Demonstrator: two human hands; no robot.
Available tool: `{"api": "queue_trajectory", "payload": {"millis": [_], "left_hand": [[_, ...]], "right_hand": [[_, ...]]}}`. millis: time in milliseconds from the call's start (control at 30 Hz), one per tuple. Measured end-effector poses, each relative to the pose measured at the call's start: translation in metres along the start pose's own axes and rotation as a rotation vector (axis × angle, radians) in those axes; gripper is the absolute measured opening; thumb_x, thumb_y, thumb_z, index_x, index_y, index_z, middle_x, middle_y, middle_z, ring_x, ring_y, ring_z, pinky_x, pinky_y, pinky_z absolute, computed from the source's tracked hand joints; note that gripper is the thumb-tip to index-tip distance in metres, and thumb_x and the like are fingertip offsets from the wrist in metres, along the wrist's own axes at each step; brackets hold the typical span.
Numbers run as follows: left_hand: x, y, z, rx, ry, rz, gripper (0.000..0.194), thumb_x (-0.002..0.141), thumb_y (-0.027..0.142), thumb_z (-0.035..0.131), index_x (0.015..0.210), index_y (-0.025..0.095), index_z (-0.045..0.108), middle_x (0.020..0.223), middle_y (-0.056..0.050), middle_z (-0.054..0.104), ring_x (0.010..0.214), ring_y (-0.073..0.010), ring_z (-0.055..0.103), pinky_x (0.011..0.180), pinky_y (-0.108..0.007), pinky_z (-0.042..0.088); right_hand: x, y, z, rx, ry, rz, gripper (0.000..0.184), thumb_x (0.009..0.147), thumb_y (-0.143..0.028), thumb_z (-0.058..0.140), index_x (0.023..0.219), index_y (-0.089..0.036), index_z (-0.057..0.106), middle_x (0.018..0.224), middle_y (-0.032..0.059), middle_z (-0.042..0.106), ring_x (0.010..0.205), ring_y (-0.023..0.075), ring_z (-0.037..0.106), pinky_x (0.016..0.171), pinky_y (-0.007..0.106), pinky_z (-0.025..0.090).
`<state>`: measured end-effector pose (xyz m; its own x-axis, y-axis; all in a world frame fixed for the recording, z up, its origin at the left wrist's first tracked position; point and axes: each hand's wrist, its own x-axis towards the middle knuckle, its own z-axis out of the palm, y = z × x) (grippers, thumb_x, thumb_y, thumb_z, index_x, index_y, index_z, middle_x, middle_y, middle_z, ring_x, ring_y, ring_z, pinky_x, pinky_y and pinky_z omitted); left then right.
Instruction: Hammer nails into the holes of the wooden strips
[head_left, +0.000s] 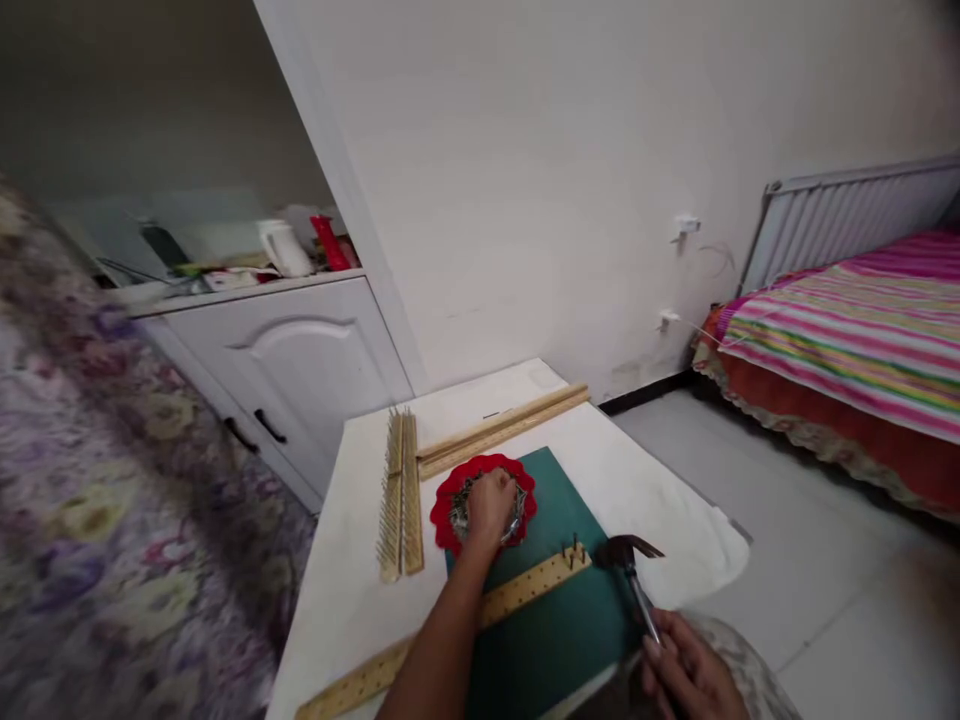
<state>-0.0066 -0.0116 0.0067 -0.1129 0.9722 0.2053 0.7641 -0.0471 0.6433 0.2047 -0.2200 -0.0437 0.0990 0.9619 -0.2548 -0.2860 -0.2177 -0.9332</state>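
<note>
My left hand reaches into a red scalloped dish filled with nails. Its fingers are curled closed, and whatever they pinch is hidden. In my right hand is the handle of a claw hammer, its head raised near the right end of a wooden strip. That strip has a row of holes and a few nails standing upright at its right end. It lies across a green mat, and my left forearm covers part of it.
Wooden strips with many nails sticking up lie at the left of the white table. More wooden strips lie along the back. A cabinet and floral curtain stand left; a bed is at right.
</note>
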Motion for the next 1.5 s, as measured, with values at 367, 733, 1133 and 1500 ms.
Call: {"api": "queue_trajectory", "payload": {"millis": [367,733,1133,1500], "left_hand": [[-0.089,0.019,-0.009,-0.497,-0.136,0.076,0.019,0.079,0.036,0.055,0.076,0.018,0.06,0.062,0.002,0.061,0.06,-0.0127,0.059,0.057,-0.02,0.043],[-0.11,0.006,0.012,-0.303,-0.172,0.194,0.015,0.082,0.026,0.051,0.076,0.018,0.061,0.068,0.001,0.06,0.066,-0.0121,0.055,0.058,-0.02,0.038],[-0.113,0.006,0.01,-0.22,-0.138,0.32,0.014,0.083,0.018,0.048,0.076,0.019,0.061,0.08,-0.002,0.06,0.075,-0.0139,0.055,0.068,-0.023,0.041],[-0.114,0.008,0.012,-0.279,-0.144,0.283,0.013,0.08,0.015,0.048,0.073,0.018,0.058,0.075,0.0,0.056,0.069,-0.012,0.051,0.064,-0.022,0.037]], "right_hand": [[-0.004,-0.007,-0.002,-0.051,-0.067,-0.073,0.037,0.08,-0.052,0.06,0.098,-0.021,0.051,0.056,-0.0066,0.061,0.029,0.0034,0.04,0.03,0.016,0.025],[-0.008,-0.008,-0.003,-0.07,-0.063,-0.101,0.031,0.083,-0.047,0.058,0.1,-0.021,0.052,0.058,-0.0069,0.061,0.03,0.0021,0.038,0.031,0.016,0.026],[-0.009,-0.018,-0.006,-0.053,-0.07,-0.1,0.033,0.083,-0.047,0.058,0.104,-0.022,0.052,0.058,-0.007,0.06,0.03,0.0026,0.04,0.032,0.016,0.026],[-0.014,-0.057,0.045,-0.286,-0.211,-0.17,0.027,0.089,-0.041,0.05,0.108,-0.023,0.056,0.056,-0.0088,0.051,0.037,0.0053,0.038,0.037,0.018,0.028]]}}
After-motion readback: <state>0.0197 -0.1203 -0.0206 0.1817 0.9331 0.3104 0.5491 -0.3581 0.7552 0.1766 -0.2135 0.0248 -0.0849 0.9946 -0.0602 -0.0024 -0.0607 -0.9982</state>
